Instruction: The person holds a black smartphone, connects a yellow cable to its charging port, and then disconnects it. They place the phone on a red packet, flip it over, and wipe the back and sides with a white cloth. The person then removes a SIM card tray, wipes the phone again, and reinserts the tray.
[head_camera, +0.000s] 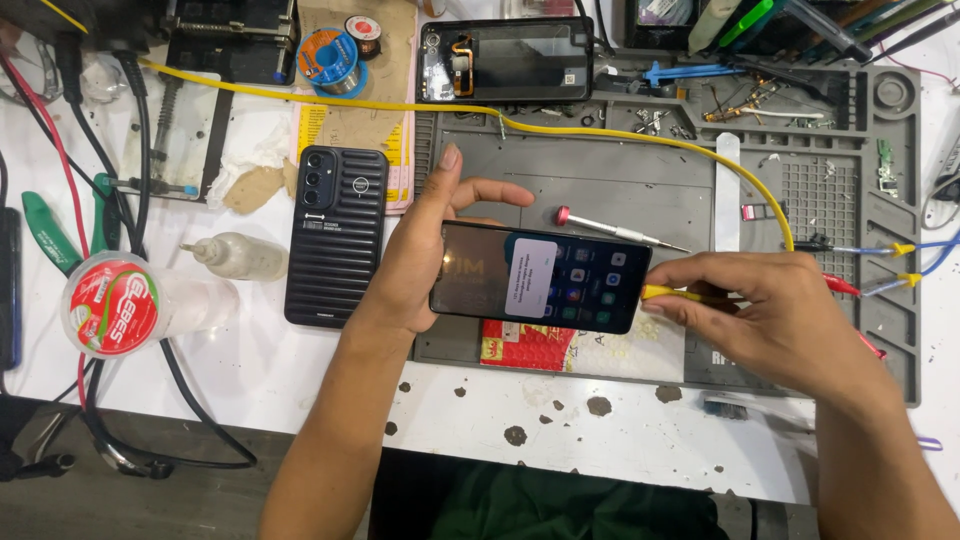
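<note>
The phone (540, 277) shows a dark screen with coloured icons and a white pop-up. Left of the phone lies a black ribbed case (335, 237). The cable (560, 125) above the phone is yellow, over a grey mat (620, 185). The screwdriver (615, 229) has a pink cap. Below the phone, a red packet (527, 352), perhaps patterned. The white desk (260, 365) is chipped dark.
</note>
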